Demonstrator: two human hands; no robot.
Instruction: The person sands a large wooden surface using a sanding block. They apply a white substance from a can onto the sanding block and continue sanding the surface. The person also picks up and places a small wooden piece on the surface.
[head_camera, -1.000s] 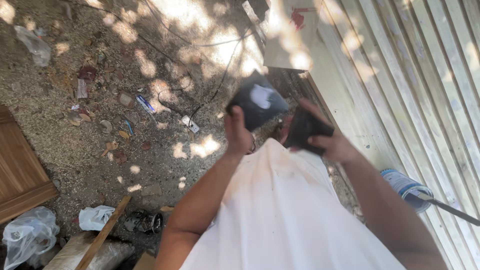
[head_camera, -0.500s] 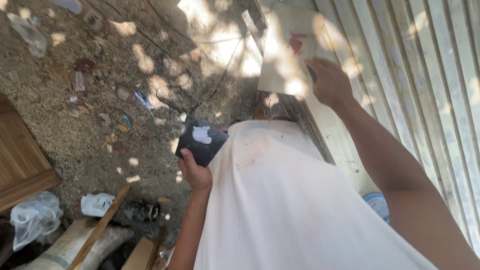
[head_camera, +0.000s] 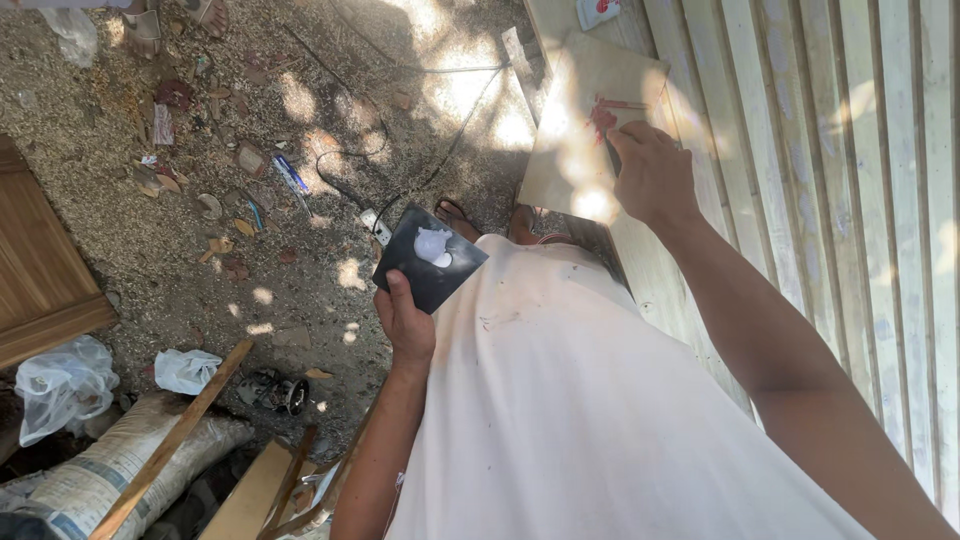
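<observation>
Below, flat black square (head_camera: 430, 258), pale smooth board (head_camera: 585, 130)

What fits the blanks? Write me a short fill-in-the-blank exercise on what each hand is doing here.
1. The left hand holds a flat dark square plate with a blob of ____ paste on it.
2. The right hand presses a tool against a pale board marked with a ____ smear.
3. The board leans on a wall of vertical wooden ____.
4. A black cable lies on the ____ ground.

Missing words: white; red; slats; gravel
</observation>
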